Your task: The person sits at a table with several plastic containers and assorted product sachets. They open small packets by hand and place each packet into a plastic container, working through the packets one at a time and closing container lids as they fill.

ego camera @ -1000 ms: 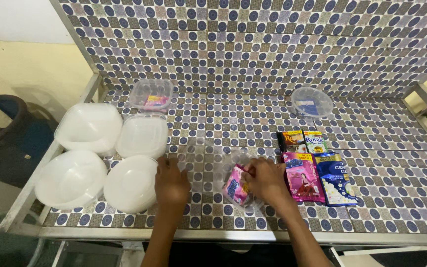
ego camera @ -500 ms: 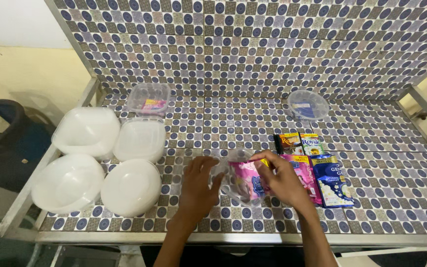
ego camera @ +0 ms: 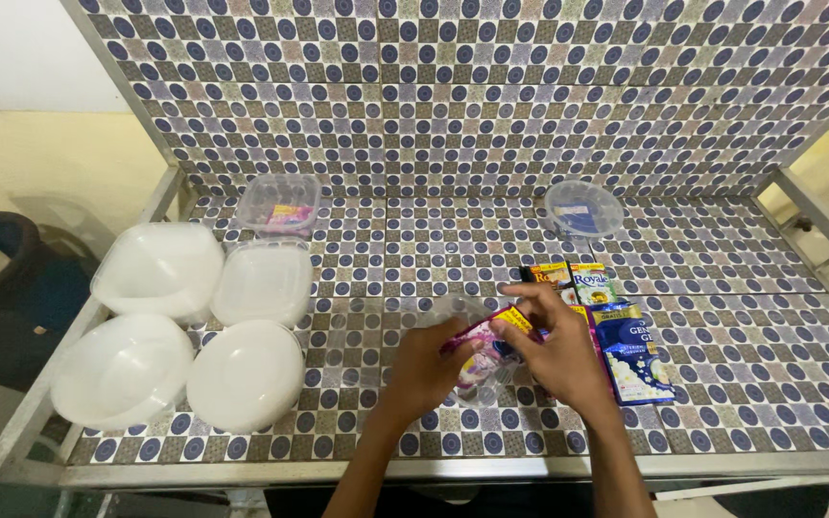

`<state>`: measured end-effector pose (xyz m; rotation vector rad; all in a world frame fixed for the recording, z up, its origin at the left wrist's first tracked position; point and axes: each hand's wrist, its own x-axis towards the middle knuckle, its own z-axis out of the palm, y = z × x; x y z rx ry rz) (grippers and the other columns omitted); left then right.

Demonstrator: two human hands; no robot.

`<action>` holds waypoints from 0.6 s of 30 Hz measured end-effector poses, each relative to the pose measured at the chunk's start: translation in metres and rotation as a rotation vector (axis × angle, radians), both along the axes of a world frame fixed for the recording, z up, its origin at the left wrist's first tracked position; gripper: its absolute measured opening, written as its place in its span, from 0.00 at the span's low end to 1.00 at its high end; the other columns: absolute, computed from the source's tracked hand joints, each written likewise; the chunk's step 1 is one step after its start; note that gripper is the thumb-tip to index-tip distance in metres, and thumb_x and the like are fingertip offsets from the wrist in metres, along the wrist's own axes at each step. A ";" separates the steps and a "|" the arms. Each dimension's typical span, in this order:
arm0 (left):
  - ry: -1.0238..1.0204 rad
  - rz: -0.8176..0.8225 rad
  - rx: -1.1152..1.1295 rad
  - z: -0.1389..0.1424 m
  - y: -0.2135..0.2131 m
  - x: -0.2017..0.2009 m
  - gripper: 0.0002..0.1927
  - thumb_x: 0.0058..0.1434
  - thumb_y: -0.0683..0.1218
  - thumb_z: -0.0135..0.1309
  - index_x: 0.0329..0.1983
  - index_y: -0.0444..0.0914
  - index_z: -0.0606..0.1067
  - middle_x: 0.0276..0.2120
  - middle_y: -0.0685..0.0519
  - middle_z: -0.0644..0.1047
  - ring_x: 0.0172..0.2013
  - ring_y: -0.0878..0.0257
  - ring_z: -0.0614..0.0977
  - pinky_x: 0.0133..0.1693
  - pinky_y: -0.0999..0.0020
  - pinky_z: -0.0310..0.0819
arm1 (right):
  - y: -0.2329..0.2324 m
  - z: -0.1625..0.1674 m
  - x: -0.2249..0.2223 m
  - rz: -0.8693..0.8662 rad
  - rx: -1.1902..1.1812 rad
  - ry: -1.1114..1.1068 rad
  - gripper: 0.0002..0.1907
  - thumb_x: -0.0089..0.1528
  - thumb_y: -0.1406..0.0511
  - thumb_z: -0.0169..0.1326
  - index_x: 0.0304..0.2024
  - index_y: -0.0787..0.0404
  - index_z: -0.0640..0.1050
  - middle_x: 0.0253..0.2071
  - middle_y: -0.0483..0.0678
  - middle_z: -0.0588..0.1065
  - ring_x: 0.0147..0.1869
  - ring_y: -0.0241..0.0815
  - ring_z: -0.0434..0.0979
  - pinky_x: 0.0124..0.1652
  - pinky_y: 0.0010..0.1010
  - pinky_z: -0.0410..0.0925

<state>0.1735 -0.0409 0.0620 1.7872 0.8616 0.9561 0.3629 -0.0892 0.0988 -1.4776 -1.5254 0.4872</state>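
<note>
Pink sachet (ego camera: 487, 347) sits pinched between left hand (ego camera: 424, 369) and right hand (ego camera: 556, 357), fingers closed on its edges, mid-handling, with blue packet (ego camera: 631, 353) at three o'clock.

view: head cam only, worn by person, no 2nd view to share with
faces: steeply down + fwd onto patterned tabletop (ego camera: 414, 240)
range: close, arm's reach; forearms enter from bottom edge
far limit: tiled backboard behind tabletop fills top of frame
</note>
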 end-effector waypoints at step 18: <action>-0.310 0.043 -0.238 -0.043 -0.023 0.026 0.13 0.69 0.47 0.54 0.45 0.32 0.81 0.21 0.56 0.74 0.23 0.72 0.69 0.26 0.71 0.62 | -0.022 -0.077 0.024 -0.035 -0.292 0.376 0.11 0.62 0.66 0.61 0.30 0.62 0.73 0.19 0.42 0.68 0.20 0.31 0.68 0.20 0.27 0.62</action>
